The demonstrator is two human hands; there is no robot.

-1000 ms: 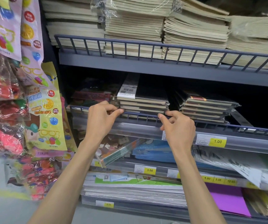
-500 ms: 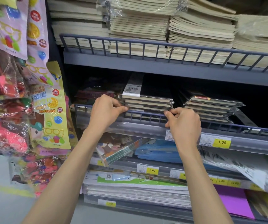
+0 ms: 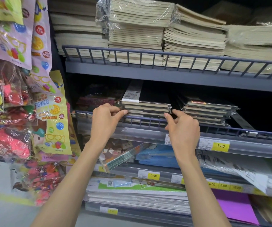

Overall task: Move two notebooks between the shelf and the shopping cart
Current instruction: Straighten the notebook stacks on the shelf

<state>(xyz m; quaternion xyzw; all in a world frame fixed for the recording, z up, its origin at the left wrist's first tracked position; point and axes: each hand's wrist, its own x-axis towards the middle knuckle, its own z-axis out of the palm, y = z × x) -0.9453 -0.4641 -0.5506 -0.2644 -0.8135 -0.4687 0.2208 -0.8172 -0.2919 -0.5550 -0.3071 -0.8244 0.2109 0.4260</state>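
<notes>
At the left end of the notebook stack (image 3: 146, 107), the left hand's (image 3: 105, 122) fingers (image 3: 114, 109) curl over the corner while the thumb presses in from below, so they are clamped on the stack's edge. The right hand (image 3: 183, 128) does the same at the right end, with the forefinger (image 3: 175, 112) hooked on the corner and the thumb tucked under it in a pinch. Which notebook in the pile each grip takes I cannot tell. Both forearms reach up from the bottom of the view.

The stack has dark covers, clear film wrapping and a white barcode label (image 3: 132, 93) on top. It lies on the middle shelf (image 3: 132, 134), just behind a low wire rail (image 3: 148, 119). A second wrapped pile (image 3: 209, 112) sits beside it to the right, with a gap between them. A yellow price tag (image 3: 220, 146) reading 1.00 is on the shelf's front strip, right of the right hand. Piles of pale notebooks (image 3: 135, 30) fill the shelf above. Bright toy packets (image 3: 50, 112) hang at the left.
</notes>
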